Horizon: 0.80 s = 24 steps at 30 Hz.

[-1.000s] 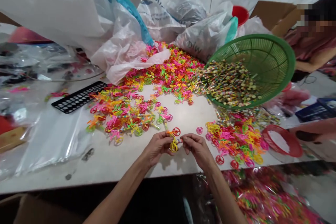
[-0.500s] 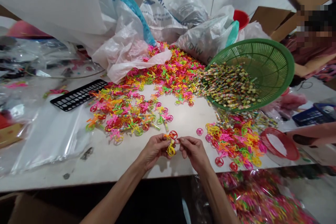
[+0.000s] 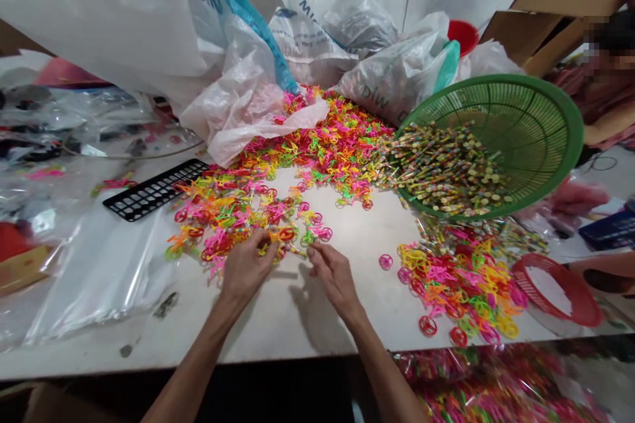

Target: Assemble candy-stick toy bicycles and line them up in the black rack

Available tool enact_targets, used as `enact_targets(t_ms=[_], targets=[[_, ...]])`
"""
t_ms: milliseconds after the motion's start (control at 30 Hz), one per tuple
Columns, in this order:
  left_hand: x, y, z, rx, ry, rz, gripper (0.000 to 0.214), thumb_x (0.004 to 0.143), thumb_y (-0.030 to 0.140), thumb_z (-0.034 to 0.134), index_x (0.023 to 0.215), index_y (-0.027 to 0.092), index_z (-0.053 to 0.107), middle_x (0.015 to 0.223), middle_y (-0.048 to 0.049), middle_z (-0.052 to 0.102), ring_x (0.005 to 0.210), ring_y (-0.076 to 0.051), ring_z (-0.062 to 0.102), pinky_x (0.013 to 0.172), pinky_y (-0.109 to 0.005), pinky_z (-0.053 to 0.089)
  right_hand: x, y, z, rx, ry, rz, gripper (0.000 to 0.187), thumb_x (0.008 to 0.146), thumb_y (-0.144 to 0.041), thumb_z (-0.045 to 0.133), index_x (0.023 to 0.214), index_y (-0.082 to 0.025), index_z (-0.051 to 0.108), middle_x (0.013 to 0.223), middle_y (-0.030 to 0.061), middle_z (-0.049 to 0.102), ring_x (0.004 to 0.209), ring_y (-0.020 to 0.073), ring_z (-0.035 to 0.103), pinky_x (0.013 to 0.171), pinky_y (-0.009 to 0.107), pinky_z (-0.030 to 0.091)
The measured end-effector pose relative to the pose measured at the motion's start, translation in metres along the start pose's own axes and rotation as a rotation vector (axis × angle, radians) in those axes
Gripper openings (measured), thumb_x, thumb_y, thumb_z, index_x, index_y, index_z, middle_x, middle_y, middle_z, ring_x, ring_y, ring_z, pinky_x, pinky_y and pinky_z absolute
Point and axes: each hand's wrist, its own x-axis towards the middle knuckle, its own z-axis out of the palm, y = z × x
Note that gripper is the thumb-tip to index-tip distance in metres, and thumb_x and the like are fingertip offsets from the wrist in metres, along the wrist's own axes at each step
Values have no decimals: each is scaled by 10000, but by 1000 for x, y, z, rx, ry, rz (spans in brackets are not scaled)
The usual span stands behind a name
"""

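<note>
My left hand (image 3: 248, 266) reaches over the near edge of a pile of small plastic toy bicycles (image 3: 225, 218). Its thumb and fingers are closed on a toy bicycle (image 3: 286, 234) with an orange and red wheel, partly hidden by the fingers. To its right, my right hand (image 3: 333, 274) is held low over the table, thumb and forefinger pinched at the end of a small clear tube (image 3: 299, 251) with coloured bits inside. Just beyond those fingertips lie loose pink and green bicycles (image 3: 317, 231).
A green basket (image 3: 568, 112) tips towards me, spilling filled tubes (image 3: 446, 165). More bicycles (image 3: 456, 277) lie at right beside a red basket (image 3: 590, 304). At left are a black slotted tray (image 3: 149, 192) and clear bags (image 3: 99, 271). Large sacks (image 3: 391, 73) stand behind; another person (image 3: 612, 92) is at right.
Both hands have moved forward from the table's near edge to the left pile. They have drawn apart, the left hand going further left. The view has shifted slightly.
</note>
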Motion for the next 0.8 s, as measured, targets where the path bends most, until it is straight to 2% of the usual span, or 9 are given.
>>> enact_targets(t_ms=[67,133,267,367,433,533,633,733,800], targets=[[20,5,-2,223,136,115,326,797,284,468,1088,162,552,1041,-108,608,979,-260,542,824,-371,414,12,8,-18,-158,84,-36,304,774,-396,558,984,-199,655,828,39,638,582,124,554,561,252,452],[42,14,9,358,108,300,340,802,170,430,1125,158,534,1154,-127,554,1097,-270,467,922,-409,342,22,17,-37,-225,150,10,309,745,-378,578,964,-174,654,778,42,638,578,141,556,560,266,453],[81,32,52,374,-179,515,195,740,58,472,807,175,613,925,-72,626,977,-234,525,940,-409,301,38,27,-64,-194,131,46,282,734,-364,563,903,-153,644,700,28,615,519,146,558,507,266,439],[97,36,72,305,-198,523,191,773,54,422,748,147,586,850,-54,614,918,-203,548,953,-391,286,51,27,-91,-281,120,9,270,750,-348,535,912,-159,639,733,26,622,500,137,564,506,260,440],[101,38,73,244,-183,506,208,787,66,386,788,143,580,844,-58,611,903,-206,559,939,-395,302,65,27,-118,-514,188,6,268,772,-306,500,942,-151,636,770,37,639,553,143,588,571,263,454],[97,43,63,151,-144,439,200,811,140,373,883,151,560,773,-64,617,793,-220,591,801,-387,403,93,25,-163,-1017,364,100,290,806,-238,448,1024,-149,617,950,86,647,809,177,610,708,263,436],[78,54,53,-260,-216,226,196,819,311,445,890,161,548,748,-49,626,683,-190,599,615,-301,448,121,24,-191,-1227,431,206,267,820,-211,430,987,-149,629,1002,124,634,930,208,581,717,262,404],[52,61,51,-893,-402,-164,293,722,375,602,907,150,573,844,-69,649,711,-181,612,547,-261,461,139,22,-195,-1262,397,233,273,814,-154,404,965,-149,631,968,120,644,912,202,584,701,259,392],[37,62,54,-1118,-482,-360,309,682,331,659,916,139,598,855,-77,656,718,-173,614,550,-260,484,141,20,-188,-1290,363,233,311,805,-123,386,1019,-150,610,992,116,640,924,195,576,706,259,392]])
